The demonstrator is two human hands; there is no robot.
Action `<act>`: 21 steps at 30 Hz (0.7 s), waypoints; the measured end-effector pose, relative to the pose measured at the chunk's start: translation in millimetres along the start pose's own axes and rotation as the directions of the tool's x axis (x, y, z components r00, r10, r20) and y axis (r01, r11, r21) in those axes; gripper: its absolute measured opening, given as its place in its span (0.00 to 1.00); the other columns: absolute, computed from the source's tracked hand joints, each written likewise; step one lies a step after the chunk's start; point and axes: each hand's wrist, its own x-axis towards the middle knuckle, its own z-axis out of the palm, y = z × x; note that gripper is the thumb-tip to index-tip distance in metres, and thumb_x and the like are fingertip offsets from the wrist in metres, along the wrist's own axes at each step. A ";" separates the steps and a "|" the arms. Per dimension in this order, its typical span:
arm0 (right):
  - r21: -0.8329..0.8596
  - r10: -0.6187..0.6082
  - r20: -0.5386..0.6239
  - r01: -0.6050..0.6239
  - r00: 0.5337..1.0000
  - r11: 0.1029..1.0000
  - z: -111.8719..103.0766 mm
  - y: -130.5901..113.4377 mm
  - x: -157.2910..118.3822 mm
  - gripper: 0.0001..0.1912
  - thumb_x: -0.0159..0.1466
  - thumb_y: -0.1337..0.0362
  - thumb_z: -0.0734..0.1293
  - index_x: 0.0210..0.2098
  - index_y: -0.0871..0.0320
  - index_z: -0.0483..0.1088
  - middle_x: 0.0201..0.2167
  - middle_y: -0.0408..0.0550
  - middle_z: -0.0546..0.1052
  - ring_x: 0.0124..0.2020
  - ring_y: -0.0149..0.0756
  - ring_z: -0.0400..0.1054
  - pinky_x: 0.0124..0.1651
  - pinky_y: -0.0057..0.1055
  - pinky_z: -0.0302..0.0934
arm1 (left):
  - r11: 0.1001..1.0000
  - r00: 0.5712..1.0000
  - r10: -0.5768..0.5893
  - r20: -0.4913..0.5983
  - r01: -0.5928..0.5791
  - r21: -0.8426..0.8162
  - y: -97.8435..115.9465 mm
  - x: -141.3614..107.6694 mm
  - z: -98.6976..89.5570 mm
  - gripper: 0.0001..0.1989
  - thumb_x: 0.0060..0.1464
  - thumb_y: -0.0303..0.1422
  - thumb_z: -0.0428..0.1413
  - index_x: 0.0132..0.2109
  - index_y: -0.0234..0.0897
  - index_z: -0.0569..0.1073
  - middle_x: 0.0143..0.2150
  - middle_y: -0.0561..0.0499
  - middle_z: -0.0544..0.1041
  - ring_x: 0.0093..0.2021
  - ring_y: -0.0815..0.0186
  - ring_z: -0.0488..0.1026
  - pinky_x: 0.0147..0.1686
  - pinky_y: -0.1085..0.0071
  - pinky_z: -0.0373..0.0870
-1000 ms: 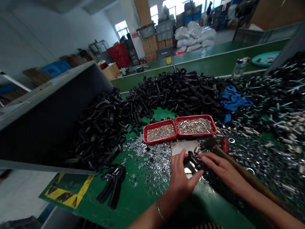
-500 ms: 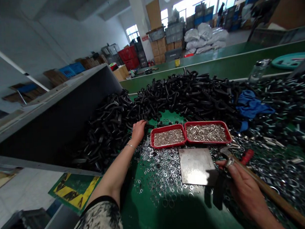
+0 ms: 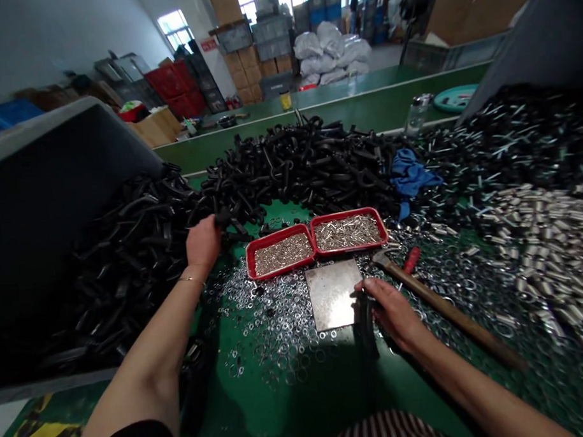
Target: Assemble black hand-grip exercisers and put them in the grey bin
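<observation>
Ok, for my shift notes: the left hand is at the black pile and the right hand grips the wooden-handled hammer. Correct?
No: the head view shows the right hand gripping a black metal piece; the hammer lies beside it on the table.

trays (image 3: 316,240) behind metal plate (image 3: 335,295) | washers (image 3: 261,315) left of plate | hammer (image 3: 447,308) right of plate | fittings heap (image 3: 294,161) behind trays

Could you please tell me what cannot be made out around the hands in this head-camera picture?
Head view:
The black piece in the right hand: fingers and shadow hide part of its shape.
What the left hand touches at the black pile: the fingers and the heaped pieces hide it.
The small metal parts in the red trays: too small to identify.
</observation>
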 end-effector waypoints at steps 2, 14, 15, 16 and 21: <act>-0.108 -0.022 0.013 0.023 1.000 0.994 -0.6 -2.0 1.8 0.23 0.64 0.42 0.67 0.39 0.57 0.72 0.33 0.45 0.74 0.28 0.33 0.67 0.24 0.26 0.57 | 0.978 0.966 -0.133 -0.221 0.091 -0.189 19.0 -16.7 -18.1 0.22 0.62 0.32 0.49 0.61 0.29 0.61 0.58 0.37 0.68 0.60 0.50 0.66 0.60 0.52 0.62; -0.758 -0.394 0.272 0.448 0.878 0.475 -0.9 -28.1 8.4 0.16 0.72 0.52 0.58 0.32 0.54 0.65 0.26 0.43 0.73 0.29 0.38 0.68 0.35 0.32 0.55 | 0.004 0.775 0.125 0.619 0.623 -0.782 263.4 -194.6 4.7 0.23 0.62 0.55 0.48 0.46 0.39 0.63 0.22 0.55 0.74 0.17 0.68 0.69 0.18 0.74 0.64; -0.776 -0.394 0.277 0.446 0.876 0.446 -2.2 -28.4 8.4 0.16 0.72 0.52 0.58 0.33 0.54 0.65 0.27 0.44 0.74 0.30 0.39 0.69 0.35 0.32 0.56 | 0.004 0.778 0.125 0.616 0.620 -0.784 266.7 -194.0 5.6 0.23 0.62 0.56 0.47 0.45 0.39 0.63 0.21 0.55 0.74 0.16 0.68 0.68 0.17 0.75 0.62; -0.792 -0.395 0.277 0.441 0.876 0.423 -3.7 -28.3 8.4 0.15 0.72 0.53 0.57 0.33 0.54 0.65 0.28 0.45 0.75 0.30 0.39 0.70 0.35 0.32 0.56 | 0.008 0.781 0.128 0.611 0.615 -0.788 268.3 -192.3 5.5 0.24 0.62 0.57 0.46 0.44 0.39 0.64 0.20 0.56 0.73 0.15 0.68 0.67 0.16 0.75 0.61; -0.808 -0.405 0.265 0.431 0.875 0.401 -8.5 -25.9 8.8 0.15 0.72 0.53 0.57 0.33 0.54 0.65 0.29 0.46 0.76 0.31 0.40 0.71 0.36 0.32 0.57 | 0.053 0.766 0.168 0.621 0.622 -0.782 269.3 -185.9 2.0 0.28 0.59 0.61 0.47 0.42 0.39 0.65 0.17 0.56 0.71 0.13 0.69 0.65 0.14 0.76 0.58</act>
